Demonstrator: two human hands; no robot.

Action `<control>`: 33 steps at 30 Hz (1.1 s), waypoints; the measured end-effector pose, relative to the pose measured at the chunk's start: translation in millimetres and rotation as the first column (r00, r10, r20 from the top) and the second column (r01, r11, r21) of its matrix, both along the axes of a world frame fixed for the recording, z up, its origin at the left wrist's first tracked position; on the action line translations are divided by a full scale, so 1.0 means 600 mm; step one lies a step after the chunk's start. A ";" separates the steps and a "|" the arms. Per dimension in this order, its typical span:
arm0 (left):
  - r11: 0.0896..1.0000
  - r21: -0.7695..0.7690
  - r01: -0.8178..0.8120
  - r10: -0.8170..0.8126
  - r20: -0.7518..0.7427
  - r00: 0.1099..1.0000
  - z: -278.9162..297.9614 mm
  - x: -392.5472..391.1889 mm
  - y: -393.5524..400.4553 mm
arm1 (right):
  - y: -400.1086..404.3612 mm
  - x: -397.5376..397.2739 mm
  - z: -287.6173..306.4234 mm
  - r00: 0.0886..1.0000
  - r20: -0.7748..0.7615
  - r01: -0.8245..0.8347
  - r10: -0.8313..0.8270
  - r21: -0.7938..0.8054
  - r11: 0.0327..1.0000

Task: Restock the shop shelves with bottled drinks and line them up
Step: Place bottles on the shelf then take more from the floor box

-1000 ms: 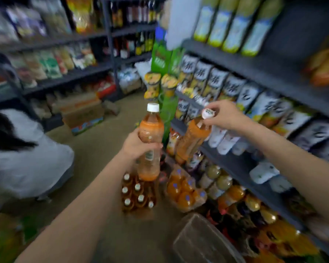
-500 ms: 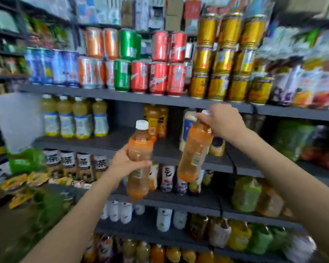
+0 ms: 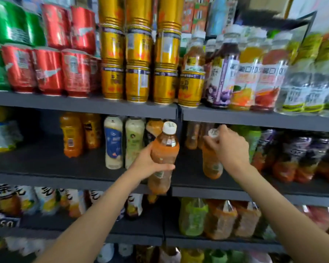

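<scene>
My left hand (image 3: 147,162) grips an orange tea bottle with a white cap (image 3: 164,149) round its middle, upright, in front of the edge of the grey middle shelf (image 3: 46,177). My right hand (image 3: 229,149) holds a second orange bottle (image 3: 211,164) by its neck and white cap. That bottle stands upright over the shelf board, just right of the shelf's divider; whether its base touches the board is unclear. Similar amber bottles (image 3: 193,136) stand behind it, deeper on the shelf.
Orange and white bottles (image 3: 112,141) stand left of the divider on the same shelf, dark and red bottles (image 3: 300,158) to the right. Red, green and gold cans (image 3: 139,54) fill the shelf above. Packs and bottles (image 3: 220,223) line the shelf below.
The view has swung from the floor crates up to the shelves and closer. Both hands carried their bottles up; the right bottle went from tilted in the air to upright over the middle shelf.
</scene>
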State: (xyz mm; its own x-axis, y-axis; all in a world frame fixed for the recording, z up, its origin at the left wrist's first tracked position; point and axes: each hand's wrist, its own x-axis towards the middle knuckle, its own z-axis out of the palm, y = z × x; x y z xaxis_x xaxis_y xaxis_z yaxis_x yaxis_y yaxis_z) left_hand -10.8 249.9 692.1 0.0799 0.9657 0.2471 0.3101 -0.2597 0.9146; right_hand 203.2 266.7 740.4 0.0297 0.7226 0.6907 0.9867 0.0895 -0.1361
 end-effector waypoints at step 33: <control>0.978 -0.139 -0.158 0.152 -0.054 0.987 -0.026 0.107 0.111 | 0.230 0.100 -0.135 0.733 -0.673 -0.470 0.099 -0.396 0.789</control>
State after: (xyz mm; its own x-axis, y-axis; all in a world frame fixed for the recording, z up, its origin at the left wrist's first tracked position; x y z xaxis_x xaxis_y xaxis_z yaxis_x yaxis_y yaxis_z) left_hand 53.5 316.2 676.2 -0.0658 0.9922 0.1063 0.3757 -0.0740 0.9238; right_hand 263.1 404.5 659.1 0.0216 0.9919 0.1254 0.6146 0.0857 -0.7841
